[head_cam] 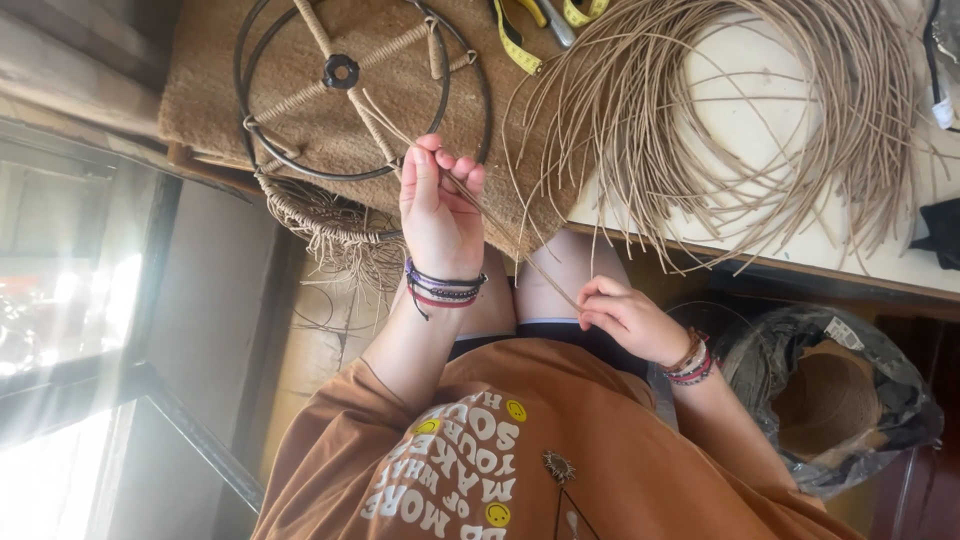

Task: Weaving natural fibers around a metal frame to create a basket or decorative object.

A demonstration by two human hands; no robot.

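My left hand [438,212] is raised by the near rim of a black metal ring frame [340,70], whose spokes are wrapped in tan cord. Its fingers are closed around a thin tan reed strand [520,255] that runs from the frame's spokes down toward my lap. My right hand [625,318] pinches the lower part of the same strand above my knees. Both wrists carry several bracelets. The frame lies on a brown woven mat [210,100] on the table.
A big loose coil of tan reed [760,130] is spread on the white tabletop [930,255] at right. A yellow measuring tape [515,42] and yellow-handled tool [548,15] lie at the far edge. A woven fringed piece [335,228] hangs by the table edge. A plastic bag with a cord spool [830,400] sits at lower right.
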